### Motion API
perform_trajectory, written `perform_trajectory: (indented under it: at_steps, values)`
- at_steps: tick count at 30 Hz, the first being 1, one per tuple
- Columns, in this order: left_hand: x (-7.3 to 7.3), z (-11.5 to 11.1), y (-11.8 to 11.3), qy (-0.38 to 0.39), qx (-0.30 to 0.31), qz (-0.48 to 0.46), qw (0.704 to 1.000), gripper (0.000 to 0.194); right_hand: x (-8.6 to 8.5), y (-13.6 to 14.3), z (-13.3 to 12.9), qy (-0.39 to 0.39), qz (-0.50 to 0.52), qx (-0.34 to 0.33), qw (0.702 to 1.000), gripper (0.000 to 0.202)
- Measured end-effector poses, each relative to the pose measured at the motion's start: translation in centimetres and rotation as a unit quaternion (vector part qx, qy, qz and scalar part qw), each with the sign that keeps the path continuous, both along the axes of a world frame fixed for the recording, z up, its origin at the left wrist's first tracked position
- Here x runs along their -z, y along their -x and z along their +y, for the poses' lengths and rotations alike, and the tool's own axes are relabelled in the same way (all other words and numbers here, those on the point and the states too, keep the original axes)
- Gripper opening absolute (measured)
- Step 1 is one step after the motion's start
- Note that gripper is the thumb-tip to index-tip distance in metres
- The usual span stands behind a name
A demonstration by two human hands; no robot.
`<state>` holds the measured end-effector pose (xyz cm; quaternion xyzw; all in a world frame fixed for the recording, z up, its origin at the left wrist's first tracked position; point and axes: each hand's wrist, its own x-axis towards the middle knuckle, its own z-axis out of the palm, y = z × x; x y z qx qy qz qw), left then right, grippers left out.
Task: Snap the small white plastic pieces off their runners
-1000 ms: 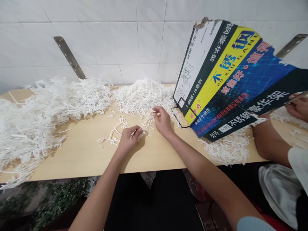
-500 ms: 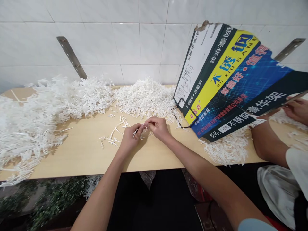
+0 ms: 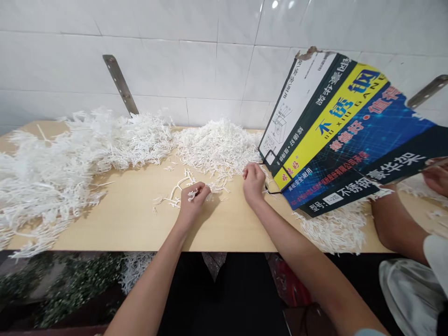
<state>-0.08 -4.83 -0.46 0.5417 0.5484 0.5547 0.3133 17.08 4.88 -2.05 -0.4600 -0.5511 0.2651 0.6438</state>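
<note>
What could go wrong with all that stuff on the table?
Two things, maybe. The big white heap on the left reaches the front edge of the table, so bits could fall off. And the right hand is close to the tilted cardboard, so it might bump it.

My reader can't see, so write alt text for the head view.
A person's left hand holds a white branched piece over a tan tabletop; the right hand is curled near a printed cardboard sheet; white heaps lie behind.
</note>
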Motion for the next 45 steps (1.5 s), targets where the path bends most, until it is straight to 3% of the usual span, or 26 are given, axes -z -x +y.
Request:
perform_trajectory:
  at_steps: [4,8,10,12,16,18,21,23,25,31,36,45]
  values:
    - [0.0,0.2,0.0,-0.016,0.044,0.01,0.999,0.032,-0.7,0.9,-0.9,-0.04,-0.142,-0.153,0.977,0.027]
    - [0.2,0.6,-0.2,-0.025,0.063,0.015,0.998,0.034,-1.3,1.9,-2.2,-0.073,-0.193,-0.289,0.935,0.039]
    - [0.3,0.6,-0.1,-0.023,0.073,0.025,0.997,0.035,-1.3,1.9,-2.4,-0.063,-0.205,-0.32,0.923,0.04]
    - [0.3,0.5,-0.1,-0.019,0.082,0.05,0.995,0.037,-0.9,1.7,-2.2,-0.046,-0.213,-0.298,0.929,0.036]
    - [0.3,0.0,0.0,-0.019,0.067,0.1,0.993,0.039,-0.1,1.2,-1.1,-0.004,-0.16,-0.137,0.978,0.041]
    - [0.2,-0.1,0.0,-0.02,0.041,0.091,0.995,0.039,-0.1,0.9,-0.6,0.021,-0.116,-0.095,0.988,0.046]
    - [0.2,-0.1,-0.1,-0.019,0.037,0.093,0.995,0.04,-0.6,0.7,-0.7,0.029,-0.092,-0.176,0.98,0.044]
    - [0.1,-0.1,-0.1,-0.023,0.046,0.105,0.993,0.039,-1.0,1.0,-1.3,0.009,-0.12,-0.261,0.958,0.036]
    - [0.0,0.0,-0.1,-0.029,0.043,0.106,0.993,0.037,-1.3,1.4,-1.9,-0.017,-0.154,-0.304,0.94,0.031]
    - [-0.1,-0.1,-0.1,-0.02,0.057,0.109,0.992,0.035,-1.1,1.7,-2.3,-0.053,-0.208,-0.252,0.944,0.034]
    - [-0.2,-0.2,-0.2,-0.033,0.044,0.097,0.994,0.032,-1.2,1.3,-2.4,-0.07,-0.243,-0.271,0.929,0.023]
    - [-0.2,-0.2,-0.1,-0.028,0.055,0.134,0.989,0.035,-0.8,1.5,-2.4,-0.101,-0.287,-0.242,0.921,0.015]
